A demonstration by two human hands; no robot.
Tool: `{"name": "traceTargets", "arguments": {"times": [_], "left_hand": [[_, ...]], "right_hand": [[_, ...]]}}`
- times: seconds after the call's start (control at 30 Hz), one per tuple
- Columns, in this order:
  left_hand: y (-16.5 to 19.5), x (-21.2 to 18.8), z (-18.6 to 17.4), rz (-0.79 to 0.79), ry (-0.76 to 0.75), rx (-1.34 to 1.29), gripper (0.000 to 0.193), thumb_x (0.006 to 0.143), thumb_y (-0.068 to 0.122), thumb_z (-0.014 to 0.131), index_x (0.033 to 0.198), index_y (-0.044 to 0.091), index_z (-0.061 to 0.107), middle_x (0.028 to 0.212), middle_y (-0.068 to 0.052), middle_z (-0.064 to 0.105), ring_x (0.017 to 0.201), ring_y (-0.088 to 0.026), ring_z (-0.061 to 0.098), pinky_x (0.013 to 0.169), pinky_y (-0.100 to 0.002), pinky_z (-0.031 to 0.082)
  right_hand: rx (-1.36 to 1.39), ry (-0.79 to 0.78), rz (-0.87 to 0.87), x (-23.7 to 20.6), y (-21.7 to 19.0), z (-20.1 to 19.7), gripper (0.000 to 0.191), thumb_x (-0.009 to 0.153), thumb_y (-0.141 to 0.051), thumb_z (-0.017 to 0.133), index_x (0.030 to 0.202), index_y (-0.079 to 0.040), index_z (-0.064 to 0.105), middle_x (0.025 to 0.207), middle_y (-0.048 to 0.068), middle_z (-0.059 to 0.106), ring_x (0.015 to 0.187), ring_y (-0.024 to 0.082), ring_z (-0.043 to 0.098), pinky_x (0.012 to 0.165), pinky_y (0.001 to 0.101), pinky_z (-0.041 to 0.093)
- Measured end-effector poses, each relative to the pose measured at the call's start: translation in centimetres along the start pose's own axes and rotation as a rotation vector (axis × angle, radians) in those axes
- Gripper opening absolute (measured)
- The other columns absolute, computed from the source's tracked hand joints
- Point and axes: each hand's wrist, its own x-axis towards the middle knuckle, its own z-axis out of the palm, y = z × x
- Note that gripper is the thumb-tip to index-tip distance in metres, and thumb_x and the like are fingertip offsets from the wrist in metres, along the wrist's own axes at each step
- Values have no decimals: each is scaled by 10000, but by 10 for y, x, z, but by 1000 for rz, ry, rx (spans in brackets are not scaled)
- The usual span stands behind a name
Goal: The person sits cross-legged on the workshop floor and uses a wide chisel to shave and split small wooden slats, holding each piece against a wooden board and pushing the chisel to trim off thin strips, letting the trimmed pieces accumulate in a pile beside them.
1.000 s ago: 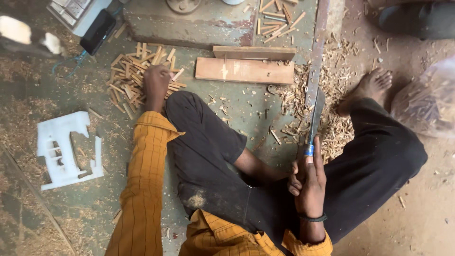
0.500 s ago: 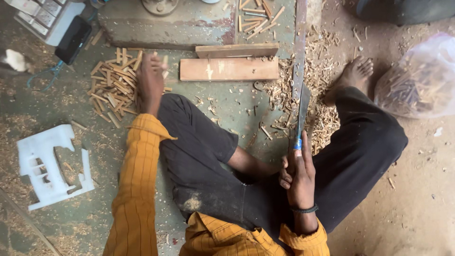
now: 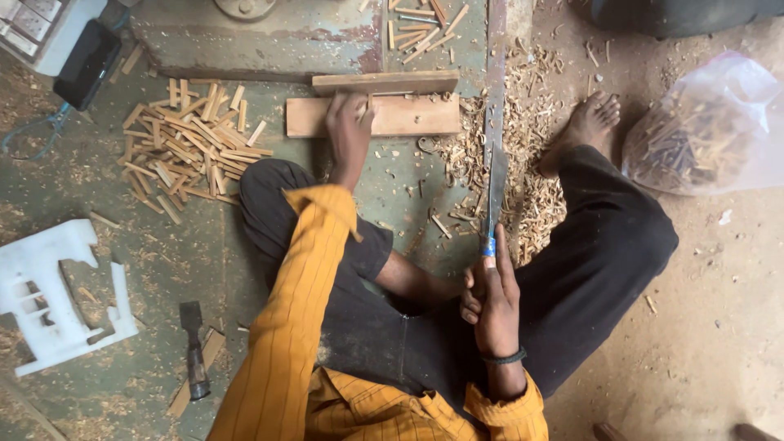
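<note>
Left hand (image 3: 347,122) reaching far, fingers closed on a small wood stick (image 3: 365,104) over the flat wooden block (image 3: 408,117). Right hand (image 3: 490,298) near, gripping a long blade (image 3: 495,192) pointed far. Stick pile (image 3: 184,151) at left.

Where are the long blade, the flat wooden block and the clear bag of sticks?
long blade (image 3: 495,192), head view, mid-blade above the handle.
flat wooden block (image 3: 408,117), head view, bare top face.
clear bag of sticks (image 3: 702,131), head view, bag's middle.
</note>
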Motion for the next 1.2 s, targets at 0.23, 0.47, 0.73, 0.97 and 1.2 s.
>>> {"name": "traceTargets", "arguments": {"times": [0.23, 0.47, 0.73, 0.97, 1.2], "left_hand": [[-6, -31, -22, 129, -66, 8, 390, 785, -103, 743, 1156, -7, 671, 1153, -186, 623, 1049, -361, 596, 878, -426, 505], [-28, -20, -21, 146, -82, -20, 405, 762, -158, 717, 1126, 14, 668, 1131, -110, 636, 1051, -327, 606, 888, -374, 548], [-14, -33, -18, 107, -60, -28, 589, 658, 15, 859, 1194, 34, 613, 1186, -139, 537, 1075, -348, 540, 894, -453, 479], [-17, -31, -16, 175, -39, 36, 463, 718, 55, 855, 1146, 88, 680, 1112, -63, 632, 1078, -292, 587, 907, -464, 459], [-23, -27, -13, 169, -32, -184, 354, 756, 6, 830, 1091, 52, 723, 1059, -89, 677, 1012, -313, 624, 898, -418, 496]], "right_hand": [[-58, 3, 18, 6, 0, 7, 647, 1045, -225, 419, 1650, -322, 209, 755, -2, 486, 450, 41, 313, 371, 180, 274], [-62, -14, 8, 5, 4, 16, 654, 1036, -208, 426, 1651, -317, 233, 733, -8, 470, 444, 39, 300, 364, 178, 258], [-85, 14, -21, 7, 10, 19, 652, 1030, -206, 434, 1642, -328, 242, 752, 2, 487, 450, 45, 328, 374, 181, 273], [-120, 54, 1, 9, 16, 26, 626, 1049, -229, 429, 1639, -345, 253, 739, -4, 472, 439, 38, 310, 375, 175, 272], [-165, 55, 12, 9, 18, 36, 621, 1050, -229, 427, 1638, -344, 261, 719, -15, 466, 444, 37, 305, 379, 175, 267]]}}
